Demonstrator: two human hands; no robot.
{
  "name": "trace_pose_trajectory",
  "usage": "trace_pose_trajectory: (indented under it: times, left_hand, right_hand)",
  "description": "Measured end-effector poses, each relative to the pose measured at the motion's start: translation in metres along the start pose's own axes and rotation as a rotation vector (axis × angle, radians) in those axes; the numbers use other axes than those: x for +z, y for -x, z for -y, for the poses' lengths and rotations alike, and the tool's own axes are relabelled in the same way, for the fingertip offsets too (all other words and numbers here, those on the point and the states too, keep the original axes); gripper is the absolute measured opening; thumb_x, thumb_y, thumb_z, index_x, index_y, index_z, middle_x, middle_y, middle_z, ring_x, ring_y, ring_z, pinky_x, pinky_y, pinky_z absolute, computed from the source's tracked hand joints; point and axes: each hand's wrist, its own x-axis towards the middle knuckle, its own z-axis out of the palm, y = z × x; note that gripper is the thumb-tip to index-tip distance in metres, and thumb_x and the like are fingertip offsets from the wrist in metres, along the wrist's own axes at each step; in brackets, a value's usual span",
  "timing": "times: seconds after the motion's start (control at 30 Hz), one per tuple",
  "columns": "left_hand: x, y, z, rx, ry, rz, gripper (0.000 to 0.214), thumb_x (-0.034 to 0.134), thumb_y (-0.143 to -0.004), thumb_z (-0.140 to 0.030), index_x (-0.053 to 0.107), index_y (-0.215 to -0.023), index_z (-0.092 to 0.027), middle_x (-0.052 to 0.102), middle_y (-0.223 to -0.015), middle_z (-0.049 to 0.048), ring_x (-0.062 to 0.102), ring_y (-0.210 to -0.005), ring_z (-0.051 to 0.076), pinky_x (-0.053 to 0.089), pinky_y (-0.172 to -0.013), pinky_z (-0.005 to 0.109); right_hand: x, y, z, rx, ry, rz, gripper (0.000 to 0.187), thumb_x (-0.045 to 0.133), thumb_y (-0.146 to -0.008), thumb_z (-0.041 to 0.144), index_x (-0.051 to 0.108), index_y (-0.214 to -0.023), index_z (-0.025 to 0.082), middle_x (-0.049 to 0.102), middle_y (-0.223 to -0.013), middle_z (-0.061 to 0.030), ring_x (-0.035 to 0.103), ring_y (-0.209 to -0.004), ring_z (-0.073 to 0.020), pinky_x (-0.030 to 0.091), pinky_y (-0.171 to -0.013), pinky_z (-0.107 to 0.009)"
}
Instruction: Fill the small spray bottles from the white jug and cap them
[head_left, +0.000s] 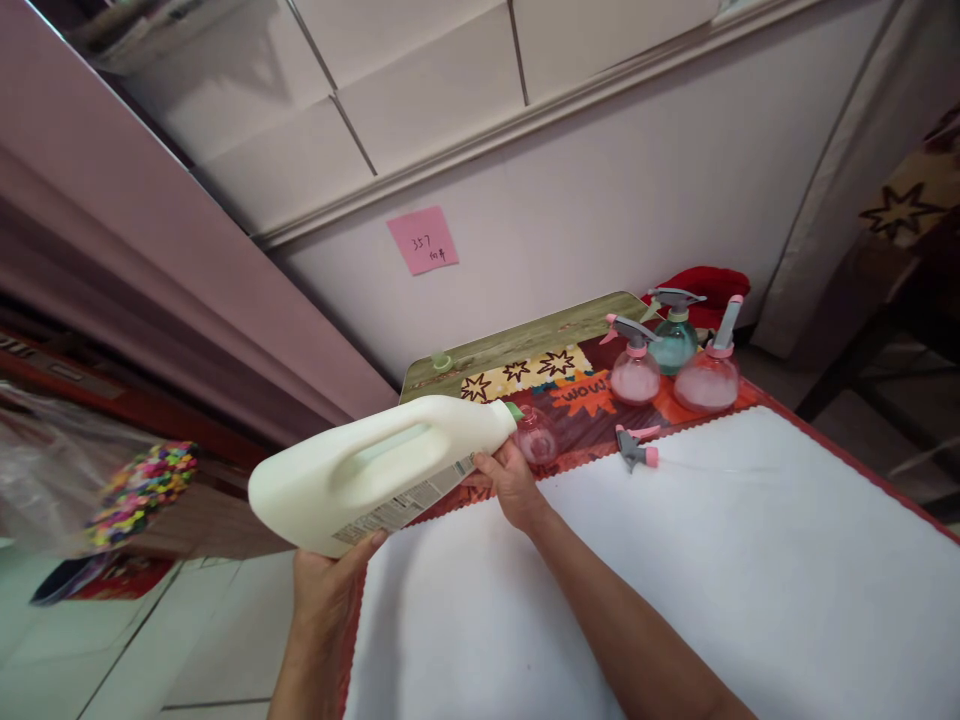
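A large cream detergent jug (405, 460) lies tilted nearly level in both hands, its green spout pointing right. My left hand (330, 580) grips it from below near its base. My right hand (510, 485) closes around the jug's underside by the neck. The spout is at the mouth of a small pink clear spray bottle (537, 437) without its head, standing on the table; whether liquid flows I cannot tell. A grey and pink spray head (636, 450) with a thin clear tube lies to the right of that bottle.
Two pink spray bottles (636, 380) (707, 380) and a green spray bottle (673, 340) stand at the table's back right. A pale green cap (442, 362) sits at the back left. White cloth (675, 580) covers the front. A pink note (423, 241) hangs on the wall.
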Motion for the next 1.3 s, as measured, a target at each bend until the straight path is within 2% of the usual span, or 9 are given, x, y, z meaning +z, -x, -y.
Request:
trace_pose_trajectory:
  times: [0.33,0.53,0.73,1.1,1.3]
  left_hand:
    - [0.0027,-0.0010,-0.0022,0.038,-0.018,-0.011,0.067,0.100,-0.037,-0.024,0.078,-0.100,-0.013,0.081,-0.097,0.0114,0.077,-0.088,0.032,0.065,-0.088,0.048]
    - [0.0045,0.0001,-0.0064,0.043,0.009,-0.005,0.064,0.100,-0.040,-0.022,0.080,-0.099,-0.013,0.082,-0.096,0.0107,0.076,-0.084,0.027,0.066,-0.079,0.037]
    - [0.0036,0.0002,-0.0080,0.052,0.019,0.013,0.060,0.101,-0.042,-0.023,0.081,-0.098,-0.012,0.083,-0.095,0.0110,0.076,-0.082,0.025,0.066,-0.075,0.032]
    - [-0.0037,-0.0014,-0.0028,0.039,-0.023,0.034,0.061,0.101,-0.045,-0.024,0.081,-0.102,-0.011,0.083,-0.100,0.0135,0.078,-0.087,0.028,0.067,-0.079,0.035]
    - [-0.0007,-0.0016,-0.0090,0.032,-0.058,0.000,0.061,0.101,-0.040,-0.025,0.080,-0.096,-0.012,0.083,-0.096,0.0129,0.077,-0.085,0.029,0.067,-0.077,0.038]
  right_hand:
    - [-0.0001,0.0002,0.0008,-0.008,-0.007,0.017,0.069,0.088,-0.078,0.044,0.058,-0.136,0.025,0.077,-0.128,-0.0083,0.077,-0.108,-0.0272,0.071,-0.081,-0.040]
    - [-0.0009,0.0002,0.0000,-0.003,0.002,0.010,0.061,0.088,-0.078,0.045,0.062,-0.128,0.023,0.076,-0.129,-0.0093,0.077,-0.109,-0.0276,0.070,-0.079,-0.039]
    - [-0.0011,-0.0001,-0.0008,0.002,-0.007,0.020,0.063,0.088,-0.077,0.046,0.062,-0.129,0.022,0.076,-0.130,-0.0095,0.077,-0.108,-0.0281,0.071,-0.082,-0.041]
    - [-0.0022,-0.0018,-0.0036,0.007,-0.023,-0.006,0.063,0.090,-0.075,0.046,0.063,-0.127,0.023,0.076,-0.129,-0.0091,0.077,-0.107,-0.0273,0.071,-0.077,-0.038]
    - [-0.0020,-0.0018,-0.0031,0.005,-0.018,-0.003,0.063,0.089,-0.075,0.046,0.063,-0.127,0.023,0.076,-0.128,-0.0085,0.077,-0.104,-0.0266,0.071,-0.075,-0.038]
